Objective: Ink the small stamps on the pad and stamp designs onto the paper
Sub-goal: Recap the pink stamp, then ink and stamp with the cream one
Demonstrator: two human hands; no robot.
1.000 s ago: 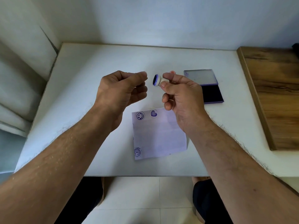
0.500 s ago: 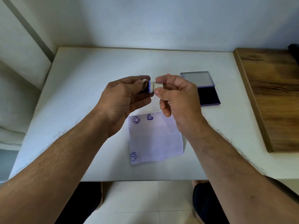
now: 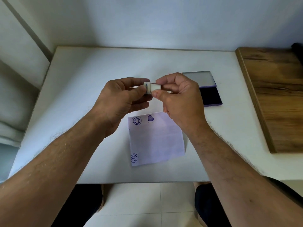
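Observation:
A small white stamp [image 3: 153, 87] with a blue-edged face lies sideways between my hands, above the table. My right hand [image 3: 178, 95] pinches its body with thumb and fingers. My left hand [image 3: 122, 97] grips a white cap-like piece [image 3: 146, 83] pressed against the stamp's face end. Below them lies a pale paper sheet [image 3: 157, 141] carrying a smiley print [image 3: 136, 120], a heart print [image 3: 150, 118] and a round print [image 3: 134, 158] at its lower left. The open ink pad [image 3: 211, 97], dark purple with its lid folded back, sits to the right, partly behind my right hand.
The white table [image 3: 91, 76] stands against a wall. A wooden board [image 3: 275, 95] lies along its right side. My knees and a tiled floor show below the near edge.
My hands came together: the left hand brought its white piece onto the stamp's inked face, which was exposed a second ago. Both hands sank slightly in view.

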